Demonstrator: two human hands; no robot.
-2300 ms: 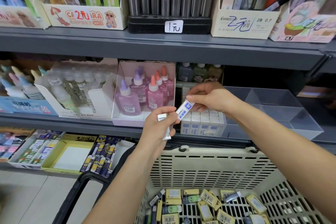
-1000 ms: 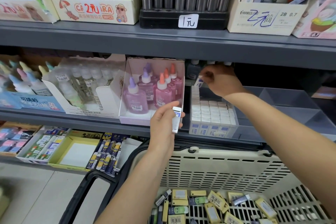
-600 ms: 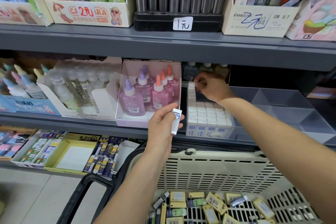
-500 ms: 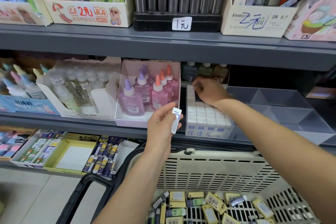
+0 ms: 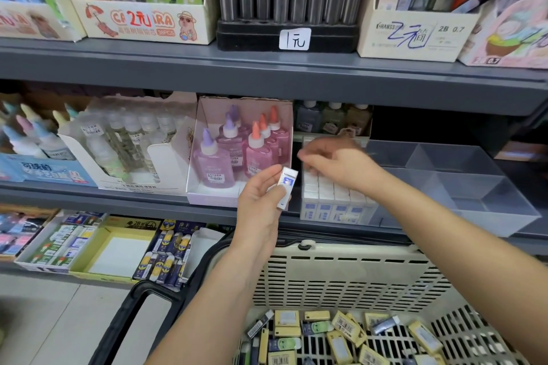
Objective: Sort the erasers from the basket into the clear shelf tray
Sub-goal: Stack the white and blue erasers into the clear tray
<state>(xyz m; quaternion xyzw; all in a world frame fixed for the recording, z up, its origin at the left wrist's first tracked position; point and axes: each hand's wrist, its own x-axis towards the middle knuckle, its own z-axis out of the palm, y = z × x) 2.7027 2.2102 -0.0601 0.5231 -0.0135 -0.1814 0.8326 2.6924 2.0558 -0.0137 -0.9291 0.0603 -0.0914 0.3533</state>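
Observation:
My left hand pinches a white eraser with a blue label, held upright in front of the middle shelf. My right hand hovers blurred over the rows of white erasers packed in the left compartment of the clear shelf tray; its fingers are loosely curled and I see nothing in them. The beige basket below holds several yellow, green and dark erasers.
A pink box of glitter glue bottles stands just left of the tray. The tray's right compartments are bare grey plastic. The grey upper shelf overhangs the tray. Boxes of erasers sit on the lower shelf at left.
My right hand has pulled back from the tray's far end toward my left hand, without the eraser it carried before. My left hand kept its eraser and barely moved.

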